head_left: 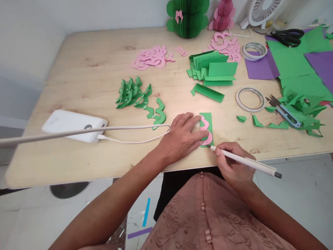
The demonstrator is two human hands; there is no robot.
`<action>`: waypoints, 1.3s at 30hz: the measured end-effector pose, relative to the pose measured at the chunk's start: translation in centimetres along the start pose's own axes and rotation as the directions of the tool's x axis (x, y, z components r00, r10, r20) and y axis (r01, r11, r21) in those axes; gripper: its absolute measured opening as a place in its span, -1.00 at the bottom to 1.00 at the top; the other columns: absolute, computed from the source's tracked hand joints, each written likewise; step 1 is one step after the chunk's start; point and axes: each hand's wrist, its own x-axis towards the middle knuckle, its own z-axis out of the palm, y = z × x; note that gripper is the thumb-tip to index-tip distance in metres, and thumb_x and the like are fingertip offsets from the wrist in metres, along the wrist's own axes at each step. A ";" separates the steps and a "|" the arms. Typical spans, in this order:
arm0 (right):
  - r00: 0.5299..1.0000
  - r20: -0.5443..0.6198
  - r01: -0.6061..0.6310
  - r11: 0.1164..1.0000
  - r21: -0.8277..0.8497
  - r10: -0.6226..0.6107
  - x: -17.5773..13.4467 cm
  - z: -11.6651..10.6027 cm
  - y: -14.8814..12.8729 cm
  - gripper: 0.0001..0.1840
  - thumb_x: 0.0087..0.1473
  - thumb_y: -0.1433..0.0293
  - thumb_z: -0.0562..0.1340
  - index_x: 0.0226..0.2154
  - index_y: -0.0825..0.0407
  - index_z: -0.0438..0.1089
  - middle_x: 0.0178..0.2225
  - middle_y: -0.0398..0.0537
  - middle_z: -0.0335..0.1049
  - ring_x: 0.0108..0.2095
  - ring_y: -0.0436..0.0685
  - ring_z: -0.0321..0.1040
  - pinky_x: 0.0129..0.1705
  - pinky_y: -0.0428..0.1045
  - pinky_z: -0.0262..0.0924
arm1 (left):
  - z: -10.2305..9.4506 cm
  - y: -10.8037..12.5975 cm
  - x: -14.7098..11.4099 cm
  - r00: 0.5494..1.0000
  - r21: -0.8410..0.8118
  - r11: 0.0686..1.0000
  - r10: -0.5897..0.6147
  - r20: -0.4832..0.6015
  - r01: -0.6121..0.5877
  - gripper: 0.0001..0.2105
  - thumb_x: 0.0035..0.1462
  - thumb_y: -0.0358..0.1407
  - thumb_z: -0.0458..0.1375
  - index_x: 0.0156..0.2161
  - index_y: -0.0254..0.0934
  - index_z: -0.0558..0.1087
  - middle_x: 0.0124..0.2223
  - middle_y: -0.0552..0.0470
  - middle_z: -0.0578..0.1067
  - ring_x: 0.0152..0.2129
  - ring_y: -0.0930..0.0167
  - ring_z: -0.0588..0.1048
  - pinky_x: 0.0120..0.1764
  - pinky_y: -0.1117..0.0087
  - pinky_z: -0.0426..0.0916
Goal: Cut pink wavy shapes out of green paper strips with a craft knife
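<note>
A pink scalloped paper cutout (207,141) is lying on a green paper rectangle (207,117) near the wooden table's (88,69) front edge, and the left hand (181,136), flat with fingers spread, is resting over them. The right hand (235,165) is gripping a white pen (246,161), its tip pointing just beside the cutout's lower end, while green folded strips (222,69), a tape roll (250,109) and blue-handled snips (288,115) are lying farther out.

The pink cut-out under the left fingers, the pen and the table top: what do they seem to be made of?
Pink cut-out: probably matte paper or thin card; it lies flat, with a scalloped edge.
Pen: likely white plastic; its barrel looks smooth and even.
Table top: pale wood or printed laminate; knots show, but either could have them.
</note>
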 end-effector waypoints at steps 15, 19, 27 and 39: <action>1.000 -0.011 -0.017 1.000 0.009 0.017 0.0 0.0 -0.1 -0.90 0.10 0.37 0.22 -0.44 -0.02 0.37 -0.61 -0.25 0.39 -0.66 -0.04 0.26 -0.59 -0.12 0.13 | -0.2 0.1 0.0 1.000 -0.008 1.000 -0.008 0.010 0.008 -0.79 0.29 -0.29 0.08 -0.03 -0.08 0.50 0.20 -0.11 0.31 0.17 0.12 0.20 0.19 -0.01 0.15; 1.000 -0.001 -0.013 1.000 -0.010 0.013 0.0 0.0 -0.1 -0.89 0.11 0.35 0.21 -0.44 -0.02 0.37 -0.61 -0.24 0.39 -0.66 -0.03 0.27 -0.60 -0.11 0.12 | -0.1 0.0 0.0 1.000 -0.012 1.000 -0.002 0.008 0.002 -0.78 0.30 -0.29 0.08 -0.02 -0.08 0.49 0.19 -0.11 0.31 0.17 0.12 0.20 0.19 -0.02 0.15; 1.000 -0.008 -0.027 1.000 0.014 0.027 -0.1 0.1 -0.1 -0.92 0.09 0.38 0.22 -0.43 -0.02 0.37 -0.60 -0.25 0.39 -0.66 -0.04 0.25 -0.60 -0.11 0.11 | -0.2 0.0 0.0 1.000 -0.014 1.000 -0.007 0.011 0.007 -0.79 0.29 -0.30 0.08 -0.02 -0.07 0.49 0.20 -0.10 0.31 0.17 0.13 0.20 0.19 -0.01 0.15; 0.999 -0.039 -0.030 1.000 0.003 0.030 0.1 0.0 -0.2 -0.87 0.11 0.34 0.21 -0.46 -0.02 0.37 -0.63 -0.25 0.37 -0.70 -0.05 0.22 -0.66 -0.11 0.07 | 0.0 0.0 0.0 1.000 -0.006 1.000 -0.004 0.009 0.004 -0.78 0.29 -0.29 0.09 -0.01 -0.07 0.49 0.20 -0.10 0.31 0.17 0.13 0.20 0.19 -0.01 0.14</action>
